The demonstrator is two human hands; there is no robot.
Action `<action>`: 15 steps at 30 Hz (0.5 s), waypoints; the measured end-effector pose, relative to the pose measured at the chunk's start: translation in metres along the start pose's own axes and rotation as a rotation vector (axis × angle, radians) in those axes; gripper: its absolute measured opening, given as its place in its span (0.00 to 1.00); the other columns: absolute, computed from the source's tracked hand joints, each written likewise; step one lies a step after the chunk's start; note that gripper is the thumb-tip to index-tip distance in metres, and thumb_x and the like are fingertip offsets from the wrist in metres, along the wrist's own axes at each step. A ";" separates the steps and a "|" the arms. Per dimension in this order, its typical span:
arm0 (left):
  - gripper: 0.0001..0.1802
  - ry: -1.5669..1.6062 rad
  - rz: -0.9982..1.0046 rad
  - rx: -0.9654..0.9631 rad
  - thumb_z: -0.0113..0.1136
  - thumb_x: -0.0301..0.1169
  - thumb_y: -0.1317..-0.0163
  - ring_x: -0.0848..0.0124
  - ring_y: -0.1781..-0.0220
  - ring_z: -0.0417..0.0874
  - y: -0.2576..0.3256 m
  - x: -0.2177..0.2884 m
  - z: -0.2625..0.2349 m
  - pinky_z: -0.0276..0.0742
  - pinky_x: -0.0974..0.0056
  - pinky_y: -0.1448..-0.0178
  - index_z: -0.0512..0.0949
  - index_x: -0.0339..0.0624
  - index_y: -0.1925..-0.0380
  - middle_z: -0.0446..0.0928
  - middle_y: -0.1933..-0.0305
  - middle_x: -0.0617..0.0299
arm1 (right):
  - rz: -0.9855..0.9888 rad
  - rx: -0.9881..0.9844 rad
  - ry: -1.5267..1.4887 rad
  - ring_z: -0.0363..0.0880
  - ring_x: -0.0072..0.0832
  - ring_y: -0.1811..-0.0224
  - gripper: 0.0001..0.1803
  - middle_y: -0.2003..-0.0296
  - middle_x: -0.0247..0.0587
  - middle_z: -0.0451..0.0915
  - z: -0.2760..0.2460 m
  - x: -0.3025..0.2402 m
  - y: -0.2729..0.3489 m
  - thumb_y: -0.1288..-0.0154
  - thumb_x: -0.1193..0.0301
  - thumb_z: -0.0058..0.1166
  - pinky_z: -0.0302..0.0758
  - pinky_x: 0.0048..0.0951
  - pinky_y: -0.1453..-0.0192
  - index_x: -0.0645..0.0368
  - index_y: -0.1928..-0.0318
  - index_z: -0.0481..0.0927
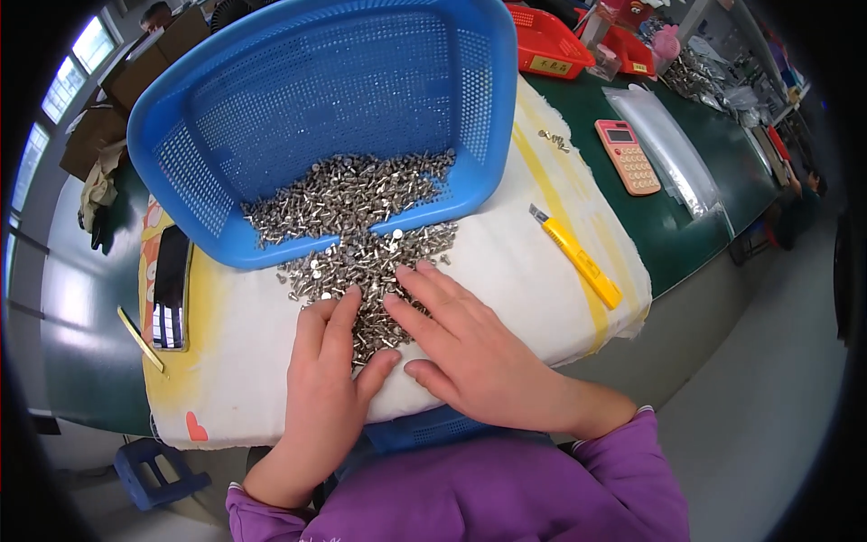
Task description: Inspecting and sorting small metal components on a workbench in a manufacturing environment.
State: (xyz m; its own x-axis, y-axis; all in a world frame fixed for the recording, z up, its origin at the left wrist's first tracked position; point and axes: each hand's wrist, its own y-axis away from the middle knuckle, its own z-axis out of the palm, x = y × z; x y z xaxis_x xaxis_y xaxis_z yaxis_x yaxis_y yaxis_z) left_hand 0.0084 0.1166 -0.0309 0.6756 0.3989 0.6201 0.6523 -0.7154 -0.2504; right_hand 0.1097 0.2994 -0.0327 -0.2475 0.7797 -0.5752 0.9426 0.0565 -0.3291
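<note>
Both hands, left (323,384) and right (470,348), lay flat and open, gripping nothing, on rivets (361,271) spilling from the basket (208,117) onto the cloth (506,271); light, even spreading seemed best.

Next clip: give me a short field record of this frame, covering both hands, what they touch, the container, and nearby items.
left hand: flat, fingers spread, resting on the small metal rivets
right hand: flat, fingertips on the same pile
container: blue perforated basket, tipped, rivets spilling from it onto the white cloth
nearby: yellow utility knife to the right on the cloth; pink calculator on the green table
grasp: neither hand grips anything
</note>
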 end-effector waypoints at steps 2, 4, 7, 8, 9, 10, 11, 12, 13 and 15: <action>0.43 0.040 -0.011 0.049 0.79 0.29 0.47 0.46 0.43 0.78 0.000 0.002 0.003 0.79 0.52 0.43 0.69 0.35 0.31 0.71 0.40 0.43 | 0.015 0.087 -0.031 0.62 0.57 0.24 0.35 0.29 0.54 0.66 -0.003 0.006 0.002 0.39 0.72 0.67 0.64 0.51 0.22 0.62 0.31 0.72; 0.42 -0.002 -0.005 0.083 0.81 0.29 0.50 0.48 0.44 0.78 0.007 -0.001 -0.003 0.80 0.55 0.46 0.71 0.36 0.35 0.70 0.39 0.44 | 0.063 0.195 0.034 0.71 0.52 0.32 0.34 0.36 0.50 0.72 -0.011 0.011 0.006 0.44 0.73 0.70 0.70 0.48 0.29 0.60 0.35 0.76; 0.32 -0.033 0.001 0.082 0.83 0.29 0.54 0.49 0.40 0.75 0.017 -0.006 -0.008 0.76 0.54 0.42 0.77 0.40 0.48 0.69 0.39 0.46 | 0.176 0.252 0.049 0.77 0.41 0.51 0.20 0.55 0.40 0.77 -0.015 0.012 0.015 0.47 0.72 0.72 0.75 0.40 0.46 0.53 0.51 0.85; 0.29 -0.099 0.080 0.079 0.82 0.28 0.54 0.49 0.39 0.74 0.020 -0.007 -0.008 0.75 0.52 0.40 0.79 0.40 0.51 0.70 0.39 0.47 | 0.145 0.244 0.028 0.77 0.39 0.55 0.14 0.60 0.36 0.77 -0.012 0.011 0.016 0.44 0.72 0.71 0.74 0.39 0.51 0.52 0.56 0.85; 0.22 -0.060 0.050 0.035 0.80 0.27 0.53 0.44 0.33 0.70 0.020 -0.001 -0.008 0.69 0.46 0.33 0.80 0.41 0.59 0.69 0.35 0.45 | 0.148 0.240 0.017 0.77 0.39 0.55 0.14 0.60 0.36 0.77 -0.009 0.008 0.015 0.44 0.72 0.71 0.74 0.39 0.51 0.52 0.56 0.85; 0.22 -0.065 0.043 0.031 0.80 0.27 0.53 0.44 0.33 0.70 0.017 0.001 -0.006 0.69 0.46 0.33 0.80 0.41 0.59 0.69 0.35 0.45 | 0.112 0.205 0.016 0.77 0.39 0.56 0.13 0.60 0.36 0.77 -0.005 0.005 0.014 0.43 0.72 0.70 0.74 0.39 0.52 0.52 0.57 0.85; 0.20 -0.103 0.116 0.056 0.79 0.26 0.51 0.42 0.31 0.69 0.012 0.002 -0.002 0.68 0.44 0.31 0.80 0.41 0.59 0.68 0.33 0.44 | 0.077 0.171 0.020 0.77 0.38 0.57 0.12 0.61 0.35 0.77 -0.002 0.003 0.013 0.42 0.72 0.69 0.73 0.39 0.53 0.52 0.58 0.85; 0.18 -0.140 0.189 0.083 0.77 0.25 0.50 0.40 0.28 0.67 0.007 0.002 0.002 0.66 0.42 0.28 0.80 0.41 0.60 0.67 0.30 0.43 | 0.058 0.182 0.000 0.77 0.37 0.58 0.09 0.62 0.34 0.77 0.001 0.002 0.009 0.41 0.72 0.69 0.73 0.38 0.55 0.52 0.59 0.84; 0.15 -0.082 0.149 0.084 0.73 0.23 0.47 0.37 0.24 0.63 0.004 0.002 0.007 0.63 0.40 0.26 0.79 0.41 0.60 0.64 0.27 0.42 | 0.058 0.181 -0.003 0.77 0.37 0.58 0.09 0.62 0.34 0.77 0.003 0.002 0.007 0.41 0.72 0.69 0.73 0.38 0.55 0.52 0.59 0.84; 0.15 -0.091 0.151 0.089 0.72 0.22 0.47 0.36 0.24 0.63 0.000 0.001 0.009 0.62 0.40 0.25 0.79 0.41 0.60 0.64 0.26 0.41 | 0.061 0.203 0.012 0.77 0.37 0.59 0.09 0.63 0.34 0.76 0.005 0.003 0.004 0.41 0.73 0.68 0.73 0.38 0.55 0.52 0.60 0.85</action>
State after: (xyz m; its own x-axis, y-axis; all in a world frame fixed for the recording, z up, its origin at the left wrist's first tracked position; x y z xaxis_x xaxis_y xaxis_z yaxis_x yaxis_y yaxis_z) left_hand 0.0118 0.1223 -0.0370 0.7935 0.3438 0.5021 0.5663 -0.7193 -0.4024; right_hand 0.1119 0.2988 -0.0388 -0.1879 0.7854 -0.5899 0.8908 -0.1168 -0.4392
